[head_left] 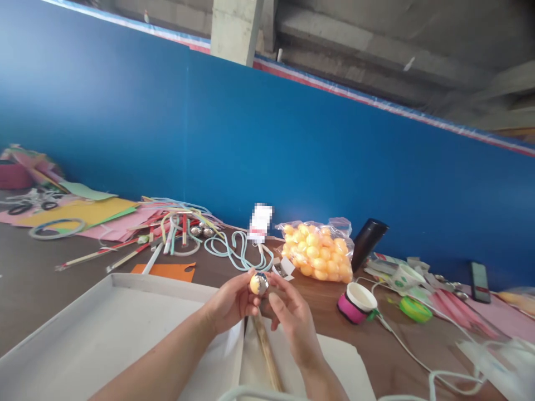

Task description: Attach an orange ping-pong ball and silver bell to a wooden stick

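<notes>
Your left hand [232, 305] closes on the orange ball [254, 284] above the worktop [321, 301]; your right hand [292, 314], at 3 o'clock, pinches its silver cap [263, 283]. Likely light, slippery, thin-walled: grip gently at the equator.

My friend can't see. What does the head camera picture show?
The left hand and right hand together hold a small orange ball with a shiny silver part near a white tray. A bag of orange balls lies behind on the brown table.
</notes>
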`<state>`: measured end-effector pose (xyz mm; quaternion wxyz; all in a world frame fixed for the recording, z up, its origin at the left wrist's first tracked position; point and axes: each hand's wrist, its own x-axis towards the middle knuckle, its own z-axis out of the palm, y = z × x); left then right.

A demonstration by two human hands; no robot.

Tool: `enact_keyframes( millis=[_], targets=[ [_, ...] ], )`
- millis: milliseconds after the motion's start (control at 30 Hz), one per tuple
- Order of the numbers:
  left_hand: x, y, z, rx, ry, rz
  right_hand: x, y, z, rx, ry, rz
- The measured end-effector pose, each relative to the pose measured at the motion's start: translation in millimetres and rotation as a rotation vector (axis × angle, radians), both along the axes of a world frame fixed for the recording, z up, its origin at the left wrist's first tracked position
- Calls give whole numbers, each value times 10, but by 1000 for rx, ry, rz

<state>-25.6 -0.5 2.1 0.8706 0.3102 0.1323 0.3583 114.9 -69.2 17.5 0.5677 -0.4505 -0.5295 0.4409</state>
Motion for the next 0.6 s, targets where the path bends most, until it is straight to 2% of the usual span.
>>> enact_keyframes(
  millis=[33,100,433,533,600],
  targets=[
    [11,-12,-5,22,8,-22,-17,-7,29,-30,10,71],
    [25,-31,-11,54,21,-55,-40,-17,69,-61,36,110],
    [44,-45,-40,153,152,-56,-52,-15,45,-111,89,135],
    [56,-35,-61,201,266,4,-73,38,-56,-113,126,80],
    [67,-13,-88,234,376,83,-46,101,-144,-112,221,-56]
  ],
)
